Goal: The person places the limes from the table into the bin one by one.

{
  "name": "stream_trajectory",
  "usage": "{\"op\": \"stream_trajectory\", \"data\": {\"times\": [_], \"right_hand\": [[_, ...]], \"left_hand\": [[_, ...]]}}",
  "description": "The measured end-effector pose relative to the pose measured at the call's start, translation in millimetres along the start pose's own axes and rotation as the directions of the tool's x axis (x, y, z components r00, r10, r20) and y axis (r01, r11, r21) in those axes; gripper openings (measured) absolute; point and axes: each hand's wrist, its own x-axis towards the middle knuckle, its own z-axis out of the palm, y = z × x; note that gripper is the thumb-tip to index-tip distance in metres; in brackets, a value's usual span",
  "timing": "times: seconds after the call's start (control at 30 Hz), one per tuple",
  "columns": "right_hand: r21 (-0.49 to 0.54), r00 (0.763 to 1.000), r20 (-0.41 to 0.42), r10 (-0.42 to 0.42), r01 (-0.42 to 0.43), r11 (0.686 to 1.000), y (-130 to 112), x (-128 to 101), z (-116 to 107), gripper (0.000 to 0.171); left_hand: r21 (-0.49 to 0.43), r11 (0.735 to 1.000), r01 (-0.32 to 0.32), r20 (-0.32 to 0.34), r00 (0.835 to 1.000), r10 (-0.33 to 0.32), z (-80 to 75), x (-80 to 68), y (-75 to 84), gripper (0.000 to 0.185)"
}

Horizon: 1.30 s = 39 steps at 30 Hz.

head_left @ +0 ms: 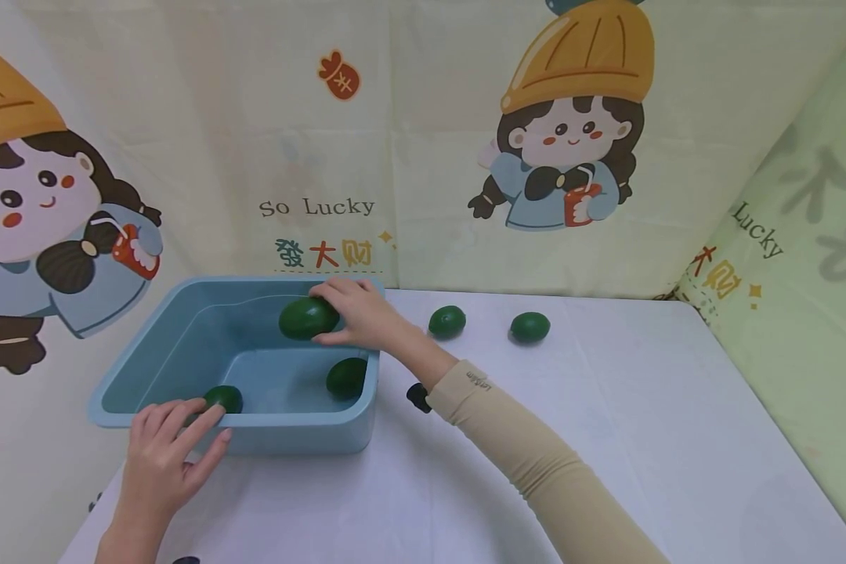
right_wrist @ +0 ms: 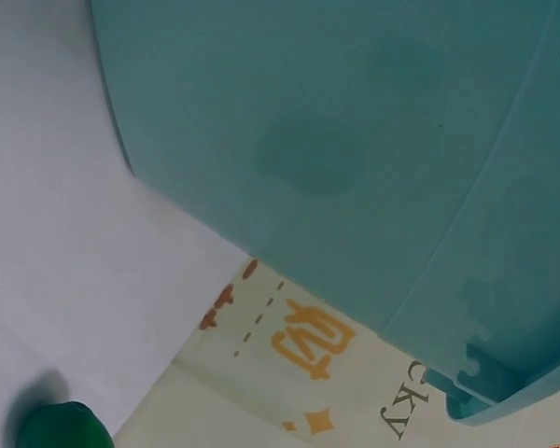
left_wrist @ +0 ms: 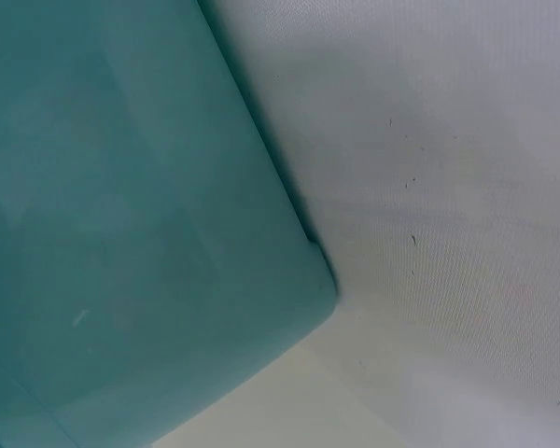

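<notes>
My right hand (head_left: 359,313) holds a glossy dark green oval fruit (head_left: 303,319) over the right part of a blue plastic basin (head_left: 289,421), fingers over its top and thumb below. Inside the basin, one green fruit (head_left: 345,377) lies by the right wall and another green fruit (head_left: 227,398) by the near wall. My left hand (head_left: 165,454) grips the near rim at the left, fingers over the edge and thumb along the outside. Its fingertips overlap the near fruit in the head view. Basin walls (left_wrist: 149,233) fill much of both wrist views.
On the white table (head_left: 571,439), right of the basin, lie two smaller green fruits, the nearer one (head_left: 447,322) beside my right forearm and the other (head_left: 529,327) farther right. A printed cloth (head_left: 437,157) hangs behind. A black object (head_left: 419,397) sits under my right wrist.
</notes>
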Motion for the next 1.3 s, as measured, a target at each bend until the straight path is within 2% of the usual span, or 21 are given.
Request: {"op": "stream_trajectory", "data": {"times": [0.53,0.87,1.3], "right_hand": [[0.019,1.000,0.024,-0.012,0.011,1.000,-5.4,5.6,0.4,0.058],[0.051,1.000,-0.011,-0.019,0.019,0.999,-4.4,6.3,1.1,0.050],[0.067,1.000,-0.008,-0.007,0.007,0.998,-0.4,5.5,1.3,0.051]], "left_hand": [[-0.009,1.000,0.003,0.003,1.000,-0.003,-0.2,2.0,-2.4,0.054],[-0.011,1.000,0.003,0.001,1.000,-0.003,-0.2,3.7,-3.5,0.053],[-0.011,1.000,0.023,0.023,0.999,-0.022,-1.6,3.6,-5.7,0.054]]}}
